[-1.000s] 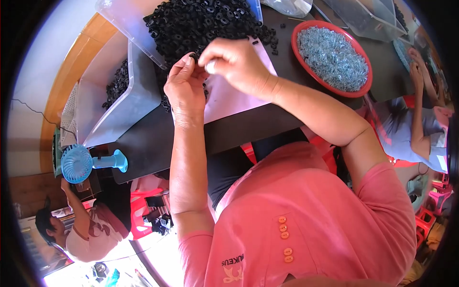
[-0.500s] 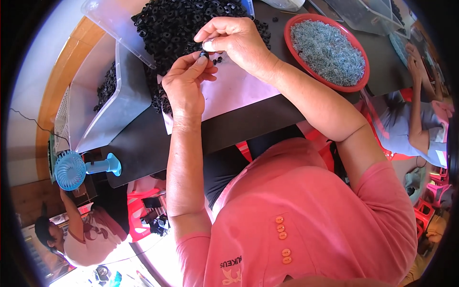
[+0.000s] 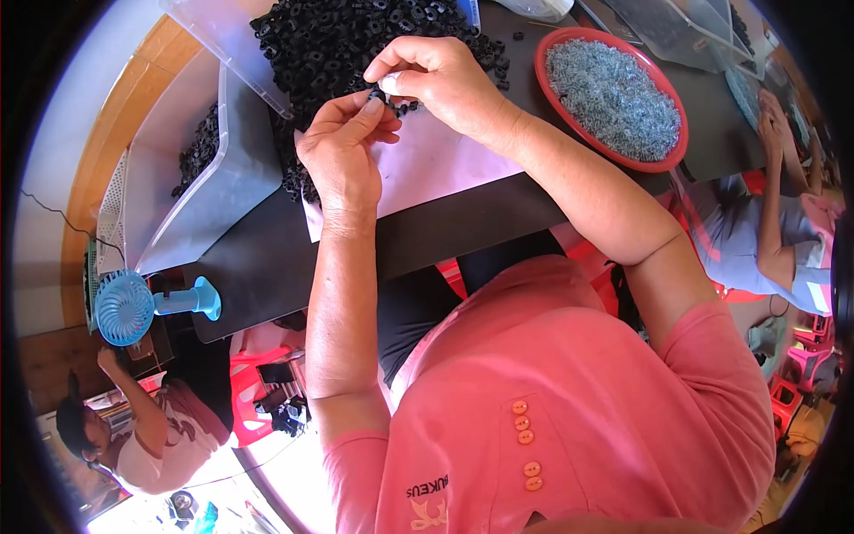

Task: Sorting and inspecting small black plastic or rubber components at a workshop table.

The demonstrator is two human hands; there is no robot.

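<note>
Over a pinkish sheet (image 3: 436, 169) on the dark table, my two hands meet at a small black part (image 3: 377, 93). My left hand (image 3: 342, 151) pinches it between thumb and fingers. The thumb and fingers of my right hand (image 3: 449, 82) close on its upper side, and its thumb wears a white covering. Fingers hide most of the part, so anything else held there cannot be made out. Just beyond my hands lies a large heap of similar black parts (image 3: 311, 53). To the right is a red basin (image 3: 681, 133) full of small, shiny, pale-blue pieces (image 3: 612, 100).
A translucent bin (image 3: 249, 178) with black parts stands at the left, near a small blue fan (image 3: 124, 307) at the table's edge. Another clear bin (image 3: 680, 36) is at the far right. Other people (image 3: 169, 445) work at left and right (image 3: 787, 231).
My hands stay together around the black part, with small finger movements and a slight shift. The whole view has shifted a little. The person at the left has moved a hand and the head.
</note>
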